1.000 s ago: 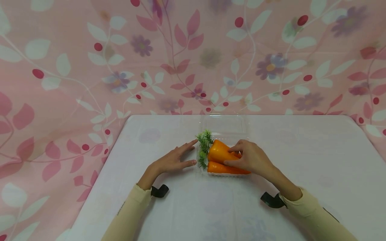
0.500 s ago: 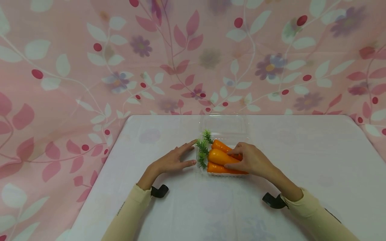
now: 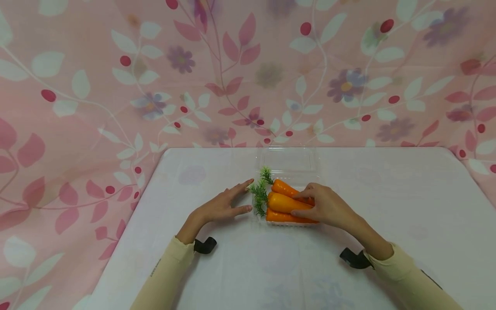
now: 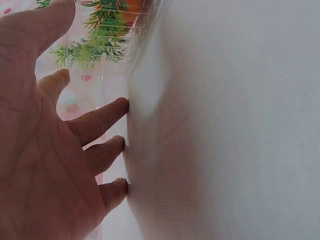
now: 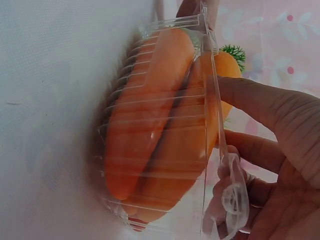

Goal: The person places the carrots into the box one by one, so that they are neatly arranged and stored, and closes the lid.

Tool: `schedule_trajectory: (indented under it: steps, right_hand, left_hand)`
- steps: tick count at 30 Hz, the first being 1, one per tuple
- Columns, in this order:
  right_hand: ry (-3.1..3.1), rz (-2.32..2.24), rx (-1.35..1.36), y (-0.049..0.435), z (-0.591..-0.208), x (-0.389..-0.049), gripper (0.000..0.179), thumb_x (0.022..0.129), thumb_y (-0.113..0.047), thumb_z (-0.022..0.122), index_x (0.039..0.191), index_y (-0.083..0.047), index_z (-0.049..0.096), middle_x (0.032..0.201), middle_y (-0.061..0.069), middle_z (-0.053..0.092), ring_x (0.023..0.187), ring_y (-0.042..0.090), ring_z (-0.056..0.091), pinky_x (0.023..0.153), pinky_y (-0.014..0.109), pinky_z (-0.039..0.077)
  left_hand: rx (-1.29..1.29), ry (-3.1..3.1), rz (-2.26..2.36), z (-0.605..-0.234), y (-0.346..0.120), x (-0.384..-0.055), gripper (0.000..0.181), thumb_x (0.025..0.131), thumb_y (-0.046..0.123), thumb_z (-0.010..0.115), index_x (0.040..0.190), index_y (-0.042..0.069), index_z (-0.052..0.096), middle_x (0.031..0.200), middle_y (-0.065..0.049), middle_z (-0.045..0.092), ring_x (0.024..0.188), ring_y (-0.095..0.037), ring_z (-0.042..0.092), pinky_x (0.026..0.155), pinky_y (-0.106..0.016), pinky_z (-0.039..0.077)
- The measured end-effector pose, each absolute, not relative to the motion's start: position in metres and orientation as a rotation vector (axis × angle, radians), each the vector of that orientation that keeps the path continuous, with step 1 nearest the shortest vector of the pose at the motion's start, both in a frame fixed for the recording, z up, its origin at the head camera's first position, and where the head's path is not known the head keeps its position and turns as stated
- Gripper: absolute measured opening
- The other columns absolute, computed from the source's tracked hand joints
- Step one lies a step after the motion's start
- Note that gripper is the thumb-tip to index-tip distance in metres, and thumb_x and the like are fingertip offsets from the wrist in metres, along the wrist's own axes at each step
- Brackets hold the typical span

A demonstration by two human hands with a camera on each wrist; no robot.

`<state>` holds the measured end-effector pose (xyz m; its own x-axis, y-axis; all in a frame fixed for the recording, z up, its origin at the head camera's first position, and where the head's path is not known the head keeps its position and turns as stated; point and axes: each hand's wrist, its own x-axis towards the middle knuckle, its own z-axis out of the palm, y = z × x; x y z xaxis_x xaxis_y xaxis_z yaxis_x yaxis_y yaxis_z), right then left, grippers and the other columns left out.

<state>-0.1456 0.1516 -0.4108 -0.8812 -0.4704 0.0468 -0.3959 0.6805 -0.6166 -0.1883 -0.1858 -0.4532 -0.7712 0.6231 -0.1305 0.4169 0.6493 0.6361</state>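
Note:
Three orange toy carrots lie side by side in a clear plastic clamshell box: a near carrot, a middle carrot and a far carrot. Green leafy tops stick out at the left end. My right hand pinches the middle carrot between thumb and fingers, over its narrow end. In the right wrist view, the thumb reaches over the box rim. My left hand rests with spread fingers at the box's left side, fingertips on the table in the left wrist view.
The box's transparent lid is folded back toward the far table edge. A white patterned cloth covers the table. Behind it hangs a pink floral curtain. Black wrist mounts sit under both forearms.
The middle carrot has come down between the other two, uncovering the far carrot, and its leafy top has shifted slightly. My right hand moved slightly with it. My left hand stayed put.

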Motion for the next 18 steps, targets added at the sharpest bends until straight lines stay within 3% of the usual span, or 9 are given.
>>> schedule_trajectory:
  steps: [10, 18]
  right_hand:
    - [2.754, -1.041, -0.624, 0.164, -0.400, -0.146, 0.045, 0.080, -0.038, 0.083, 0.115, -0.010, 0.074, 0.090, 0.003, 0.058, 0.081, 0.023, 0.051, 0.062, 0.031, 0.044]
    - [2.872, -1.101, -0.624, 0.185, -0.399, -0.153, 0.038, 0.082, -0.028, 0.083, 0.114, -0.010, 0.075, 0.092, 0.007, 0.062, 0.082, 0.024, 0.052, 0.062, 0.030, 0.044]
  left_hand:
    - [0.830, 2.532, 0.861, -0.451, -0.186, -0.188, 0.082, 0.092, 0.061, 0.058, 0.159, 0.035, 0.017, 0.154, 0.005, 0.038, 0.141, -0.014, 0.034, 0.113, -0.064, 0.012]
    - [0.873, 2.585, 0.907, -0.450, -0.187, -0.191, 0.071, 0.096, 0.054, 0.057, 0.157, 0.035, 0.025, 0.140, 0.001, 0.055, 0.130, -0.018, 0.050, 0.108, -0.049, 0.036]
